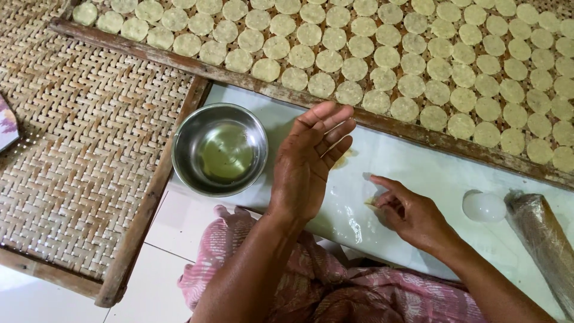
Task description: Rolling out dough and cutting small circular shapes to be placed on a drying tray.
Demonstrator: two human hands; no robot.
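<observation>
Left hand [311, 161] is raised above the surface [418, 173], palm turned sideways, fingers straight and together; it grasps nothing. Just beyond its fingertips a thin yellowish dough smear [342, 159] lies on the white surface, partly hidden by the fingers.

Right hand [409, 214] rests low on the surface, forefinger stretched toward the left hand, remaining fingers curled under. A small scrap of dough [372, 202] sits at the fingertips; whether it is pinched or only touched cannot be told.

To the outer side of the left hand stands a steel bowl [220, 149] holding a shallow pool of clear liquid, near but not touching the hand. To the outer side of the right hand lie a white round object [484, 207] and, just beside it, a plastic-wrapped roller [541, 239].

Beyond both hands a woven tray [251, 81] with a wooden frame carries rows of pale dough discs [353, 69], close-packed. A second woven tray [89, 149] lies past the bowl. Pink patterned cloth [335, 293] covers the lap under the forearms.
</observation>
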